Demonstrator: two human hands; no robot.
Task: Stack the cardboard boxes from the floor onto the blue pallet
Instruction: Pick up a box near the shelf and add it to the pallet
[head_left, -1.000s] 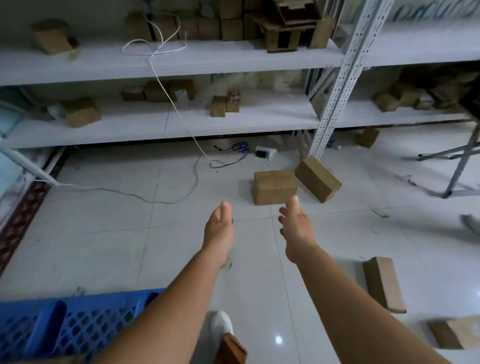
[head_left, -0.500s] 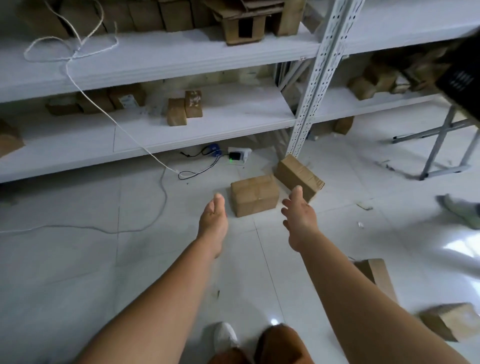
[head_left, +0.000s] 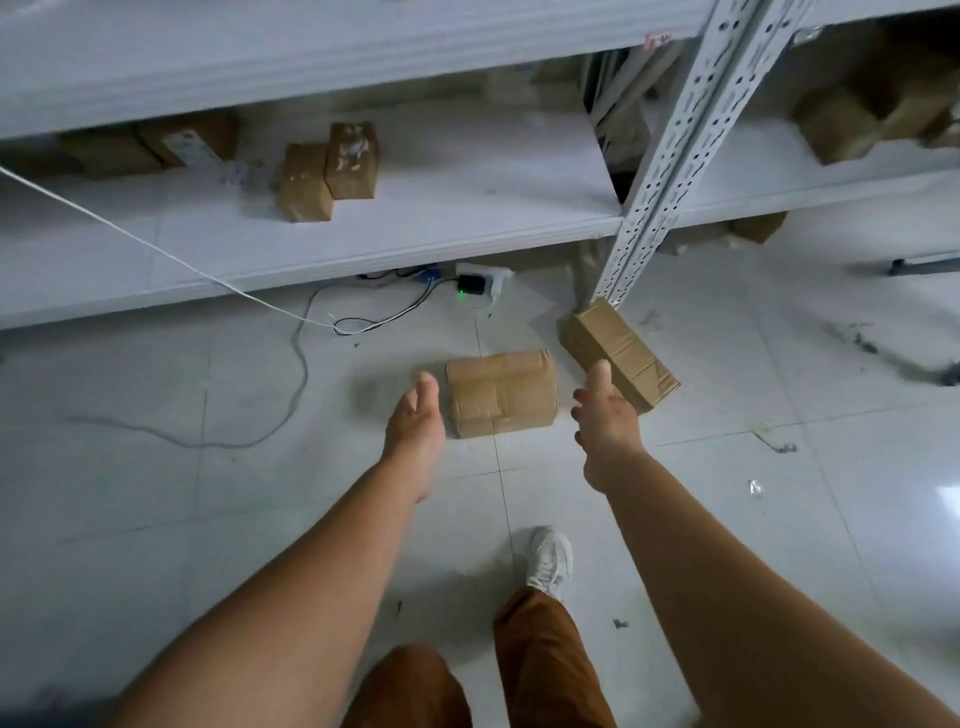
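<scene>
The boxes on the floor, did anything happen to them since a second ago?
The person stepped closer; both open hands, left hand and right hand, now reach either side of the flat box. Nothing gripped yet. That box and the tilted box lie where they did.

L hand (head_left: 415, 423) fwd, empty | R hand (head_left: 605, 415) fwd, fingers straight

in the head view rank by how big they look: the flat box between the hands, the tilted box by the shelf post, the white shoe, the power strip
1. flat box and tilted box: look alike, no ranking between them
2. white shoe, though it is nearer the camera
3. power strip
</scene>
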